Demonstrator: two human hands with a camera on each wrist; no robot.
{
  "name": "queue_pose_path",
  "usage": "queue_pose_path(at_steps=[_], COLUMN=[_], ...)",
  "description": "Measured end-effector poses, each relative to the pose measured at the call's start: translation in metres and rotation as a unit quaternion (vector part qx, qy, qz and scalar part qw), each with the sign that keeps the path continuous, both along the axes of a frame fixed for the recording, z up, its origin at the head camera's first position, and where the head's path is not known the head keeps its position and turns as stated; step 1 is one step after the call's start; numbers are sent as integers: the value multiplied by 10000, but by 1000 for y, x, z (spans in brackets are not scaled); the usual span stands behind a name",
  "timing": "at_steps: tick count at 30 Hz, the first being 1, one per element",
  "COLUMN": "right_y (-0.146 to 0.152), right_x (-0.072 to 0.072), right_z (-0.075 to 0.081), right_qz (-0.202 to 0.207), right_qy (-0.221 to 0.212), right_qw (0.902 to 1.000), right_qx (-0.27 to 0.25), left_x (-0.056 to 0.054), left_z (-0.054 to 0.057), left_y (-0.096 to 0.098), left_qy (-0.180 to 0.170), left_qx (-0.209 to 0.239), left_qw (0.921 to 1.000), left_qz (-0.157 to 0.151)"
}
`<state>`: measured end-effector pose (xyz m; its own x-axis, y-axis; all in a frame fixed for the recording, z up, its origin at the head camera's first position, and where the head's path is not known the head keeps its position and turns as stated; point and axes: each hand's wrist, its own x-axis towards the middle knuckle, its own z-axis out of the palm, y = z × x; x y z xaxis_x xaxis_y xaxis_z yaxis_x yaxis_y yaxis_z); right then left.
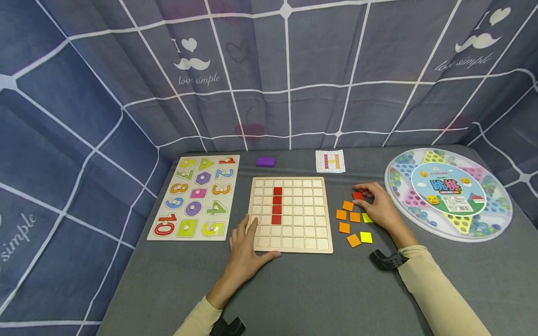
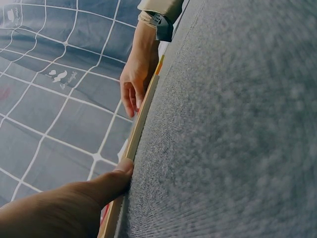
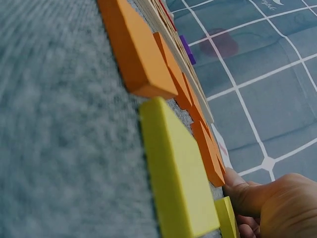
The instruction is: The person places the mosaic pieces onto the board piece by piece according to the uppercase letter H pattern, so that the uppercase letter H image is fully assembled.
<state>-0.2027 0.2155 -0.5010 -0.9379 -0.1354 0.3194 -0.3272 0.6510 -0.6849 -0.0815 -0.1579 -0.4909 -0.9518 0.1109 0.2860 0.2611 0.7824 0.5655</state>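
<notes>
A wooden grid board [image 1: 300, 228] lies flat on the table, with several red square tiles [image 1: 277, 199] in one column of its cells. My left hand [image 1: 244, 249] rests at the board's near left corner, fingers spread over the left edge and thumb along the front edge. To the right of the board, my right hand [image 1: 378, 207] has thumb and fingers around a loose red tile [image 1: 358, 195], which it pinches. Several orange tiles [image 1: 344, 227] and a few yellow tiles [image 1: 366, 237] lie beside that hand; one yellow tile is partly under it.
At the left lies a number-and-shape puzzle board [image 1: 193, 196]. Behind the grid board are a purple block [image 1: 265, 162] and a pattern card [image 1: 330, 161]. A round game board [image 1: 449, 196] lies close to the right forearm. A grid-patterned curtain [image 1: 260, 70] hangs behind the table.
</notes>
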Motion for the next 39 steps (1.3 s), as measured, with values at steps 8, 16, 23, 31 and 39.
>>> queue_pose_path(at_steps=[8,16,23,31,39], right_y=[1,4,4,2,-10], right_x=[-1,2,1,1,3], right_z=[-3,-1,0,1,9], right_qz=[4,234,245,139,6], right_qy=[11,47,-40,117,342], right_qw=[10000,9997,9997,9998,9993], right_qx=[32,27,78,122,115], left_x=[0,0,0,0,0], left_z=[-2,-2,-2,-1,-1], left_y=[-1,-1,-1,-2,0], left_qy=[-19,-7,-27,-13,23], left_qx=[-6,9,13,-9,-26], left_qw=[10000,10000,10000,10000,10000], left_qz=[17,9,13,31,42])
